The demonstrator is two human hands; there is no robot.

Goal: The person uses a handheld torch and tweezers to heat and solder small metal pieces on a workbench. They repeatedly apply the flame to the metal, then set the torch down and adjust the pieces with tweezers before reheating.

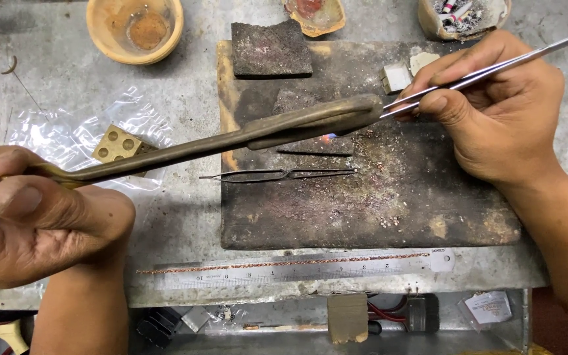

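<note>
From my seat I see the left hand (31,213) closed in a fist around the grip of a long brass torch (231,137); the tube runs up and to the right from that fist and ends in a thicker, dull nozzle over the charred soldering board (389,210); a small blue-orange flame (328,138) shows just under the nozzle tip. The right hand (497,108) pinches a pair of slim steel tweezers (494,66) between thumb and fingers; their points reach left and meet the nozzle end, so the two tools almost touch above the board, and I cannot tell what the points hold.

The board is a dark, scorched slab, pitted and dusted with reddish grit; on it lie a second pair of dark tweezers (277,175), a thin black rod (315,153) and a rough charcoal block (271,49) at the upper edge. Below the board a steel ruler (297,269) lies flat with a fine twisted copper-coloured chain (284,263) stretched along it. Near the left hand a brass cube with round dimples (118,144) sits on crinkled clear plastic (67,135); a shallow tan bowl (135,29) stands well apart at the top.
</note>
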